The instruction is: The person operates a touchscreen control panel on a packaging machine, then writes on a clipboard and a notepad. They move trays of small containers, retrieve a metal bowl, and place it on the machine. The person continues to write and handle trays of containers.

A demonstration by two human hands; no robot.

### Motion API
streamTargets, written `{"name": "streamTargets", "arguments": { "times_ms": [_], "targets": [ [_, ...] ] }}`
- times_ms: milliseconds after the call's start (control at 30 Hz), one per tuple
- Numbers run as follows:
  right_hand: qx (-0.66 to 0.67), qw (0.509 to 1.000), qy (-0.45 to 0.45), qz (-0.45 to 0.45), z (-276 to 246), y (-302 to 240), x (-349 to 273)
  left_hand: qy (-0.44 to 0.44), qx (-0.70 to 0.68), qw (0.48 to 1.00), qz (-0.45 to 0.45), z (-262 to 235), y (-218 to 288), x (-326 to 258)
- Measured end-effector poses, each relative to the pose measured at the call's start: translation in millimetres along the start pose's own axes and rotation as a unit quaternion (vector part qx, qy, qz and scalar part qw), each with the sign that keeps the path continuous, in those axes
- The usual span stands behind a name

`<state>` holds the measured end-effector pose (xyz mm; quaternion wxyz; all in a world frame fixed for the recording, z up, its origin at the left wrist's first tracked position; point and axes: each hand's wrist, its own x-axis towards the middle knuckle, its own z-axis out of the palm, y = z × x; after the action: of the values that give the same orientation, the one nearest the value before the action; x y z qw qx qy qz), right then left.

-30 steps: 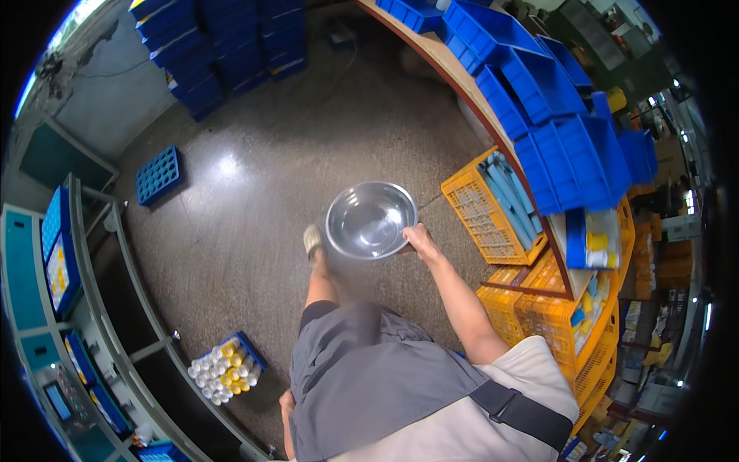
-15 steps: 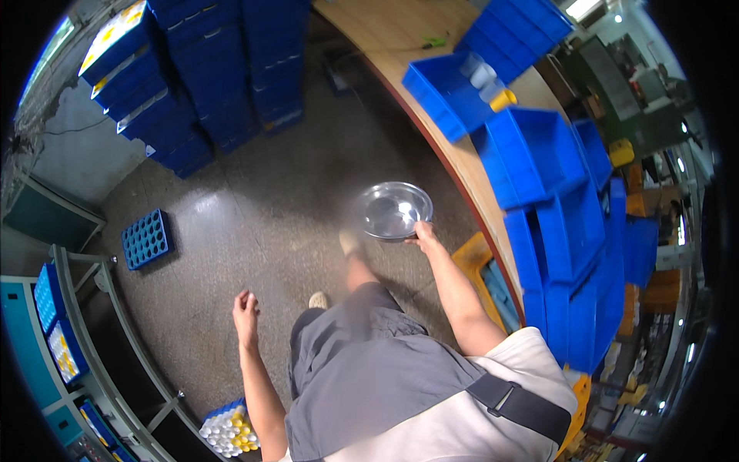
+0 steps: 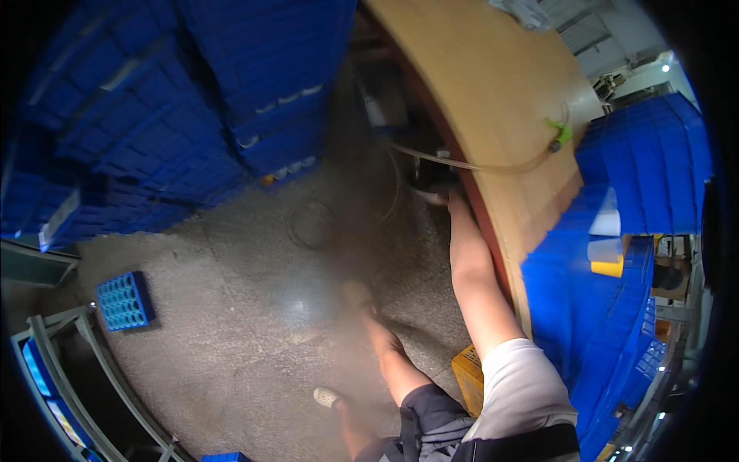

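Observation:
My right arm reaches forward, low along the table's red-edged side. At its end my right hand (image 3: 456,202) is in shadow beside the table, with its fingers mostly hidden. It is closed on the rim of a shiny metal basin (image 3: 427,195), seen nearly edge-on and mostly dark. Just beyond the hand, a clear hose (image 3: 493,166) crosses from the tabletop toward the floor. A green-handled nozzle (image 3: 560,137) is on its table end. My left hand is out of the picture.
Tall stacks of blue crates (image 3: 254,85) stand at the far left. The wooden table (image 3: 493,85) curves along the right, with blue bins (image 3: 585,285) and plastic cups (image 3: 606,223) beside it. A blue tray with round holes (image 3: 125,300) lies on the left floor, near a metal rack (image 3: 100,354).
My view has moved forward, nearer the stacks and table. My right hand has carried the basin from over the open floor to low beside the table. My left hand has left the view.

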<state>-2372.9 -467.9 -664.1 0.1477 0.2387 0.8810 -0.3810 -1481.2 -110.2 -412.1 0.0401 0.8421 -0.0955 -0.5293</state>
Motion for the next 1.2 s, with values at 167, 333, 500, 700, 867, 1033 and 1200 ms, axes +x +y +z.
{"name": "streamTargets", "arguments": {
  "times_ms": [167,333,500,700,867,1033,1200],
  "targets": [
    [-0.204,0.971,0.079,-0.101,27.0,12.1,31.2,-0.007,-0.059,0.991,-0.122,3.4,-43.8,-17.1],
    [-0.416,0.907,0.011,-0.056,-90.2,132.8,-94.9,-0.063,-0.137,0.986,-0.074,24.0,-69.1,-12.4],
    [-0.415,0.908,-0.056,0.009,-181.2,197.5,-199.7,-0.059,-0.153,0.986,-0.032,18.1,-100.0,8.0],
    [-0.456,0.886,0.059,-0.063,-210.1,190.9,-286.8,0.033,-0.284,0.956,0.066,-73.6,-156.6,33.0],
    [-0.62,0.565,0.05,-0.542,-186.1,232.9,-420.7,0.132,-0.546,0.827,-0.009,-147.7,-184.1,41.2],
    [-0.452,0.753,-0.399,-0.263,-62.8,312.3,-598.9,0.167,-0.574,0.799,-0.059,-203.0,-177.6,72.3],
    [-0.682,0.096,-0.34,-0.64,74.0,401.1,-809.1,0.123,-0.622,0.769,-0.078,-246.3,-181.8,131.8]
  ]
}}
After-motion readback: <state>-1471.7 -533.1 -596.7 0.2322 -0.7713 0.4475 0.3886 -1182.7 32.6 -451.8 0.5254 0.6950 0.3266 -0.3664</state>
